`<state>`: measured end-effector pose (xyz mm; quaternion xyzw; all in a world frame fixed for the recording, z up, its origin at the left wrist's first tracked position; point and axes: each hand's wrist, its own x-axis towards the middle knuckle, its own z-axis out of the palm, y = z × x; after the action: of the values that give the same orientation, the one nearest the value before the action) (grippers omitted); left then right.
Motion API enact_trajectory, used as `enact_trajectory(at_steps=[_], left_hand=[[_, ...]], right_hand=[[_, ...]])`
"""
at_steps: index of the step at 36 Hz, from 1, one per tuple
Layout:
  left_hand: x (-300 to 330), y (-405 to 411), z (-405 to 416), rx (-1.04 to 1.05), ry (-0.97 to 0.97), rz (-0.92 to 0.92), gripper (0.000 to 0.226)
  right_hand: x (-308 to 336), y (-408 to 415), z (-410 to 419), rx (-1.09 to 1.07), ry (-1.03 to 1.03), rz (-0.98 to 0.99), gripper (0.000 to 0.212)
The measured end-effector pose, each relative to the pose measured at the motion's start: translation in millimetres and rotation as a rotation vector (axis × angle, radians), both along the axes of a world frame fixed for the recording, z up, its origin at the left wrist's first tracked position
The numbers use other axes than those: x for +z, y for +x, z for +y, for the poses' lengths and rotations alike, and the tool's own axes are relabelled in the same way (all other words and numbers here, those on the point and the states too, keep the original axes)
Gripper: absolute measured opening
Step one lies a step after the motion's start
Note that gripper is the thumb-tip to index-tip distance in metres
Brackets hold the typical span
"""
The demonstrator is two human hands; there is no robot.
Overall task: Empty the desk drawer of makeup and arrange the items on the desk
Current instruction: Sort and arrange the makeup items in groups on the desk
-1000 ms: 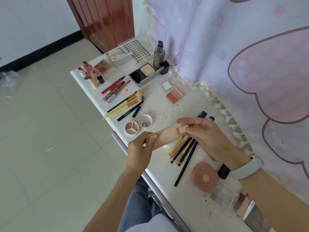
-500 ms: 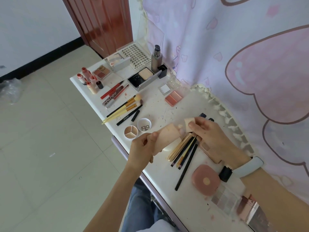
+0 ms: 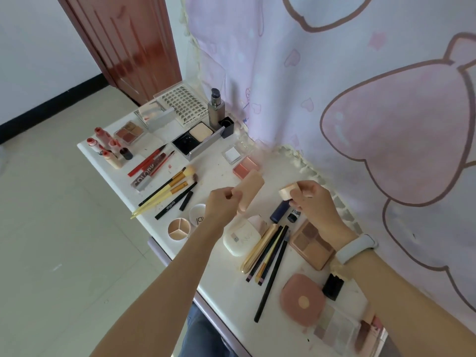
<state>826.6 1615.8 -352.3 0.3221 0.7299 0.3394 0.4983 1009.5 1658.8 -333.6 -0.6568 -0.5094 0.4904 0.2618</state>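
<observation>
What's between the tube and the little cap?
In the head view, nothing is held between the tube and cap; only bare desk shows.

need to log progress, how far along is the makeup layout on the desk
Mostly done: brushes, lip tubes and palettes already lie on the desk. In hand: left hand grips a peach tube, right hand pinches its cap. Left: setting these down. The drawer is out of view.

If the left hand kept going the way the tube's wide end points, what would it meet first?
Judging roughly, the peach tube in the left hand aims up-right toward the pink blush pan just beyond its wide end; height above the desk is unclear.
</observation>
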Motion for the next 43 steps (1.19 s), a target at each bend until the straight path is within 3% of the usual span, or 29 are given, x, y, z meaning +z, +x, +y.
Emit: enact_trajectory(at_steps=[4,15,26,35,40,43], left_hand=[[-11.3,5.1,11.9,-0.041,-0.02,0.02,0.022],[-24.2,10.4,27.9,-0.03,0.004,0.233,0.023],[-25.4,18.5,23.5,-0.228,0.143,0.562,0.038],[-29.4,17.9,19.8,-0.248,0.204,0.553,0.038],[-19.7,11.3,-3.9,-0.219,0.288,0.527,0.033],[-17.7,8.3,-33.9,-0.27,0.32,0.513,0.035]], right_hand=[[-12.4,1.9,12.7,0.221,0.151,-0.27,0.02],[-35.5,6.7,42.4,0.67,0.41,-0.552,0.022],[-37.5,2.5,43.6,0.604,0.364,-0.615,0.04],[-35.5,-0.9,34.6,0.527,0.38,-0.635,0.046],[-26.5,0.2,10.9,0.498,0.646,-0.558,0.028],[-26.3,-0.7,-8.8,0.588,0.674,-0.497,0.02]])
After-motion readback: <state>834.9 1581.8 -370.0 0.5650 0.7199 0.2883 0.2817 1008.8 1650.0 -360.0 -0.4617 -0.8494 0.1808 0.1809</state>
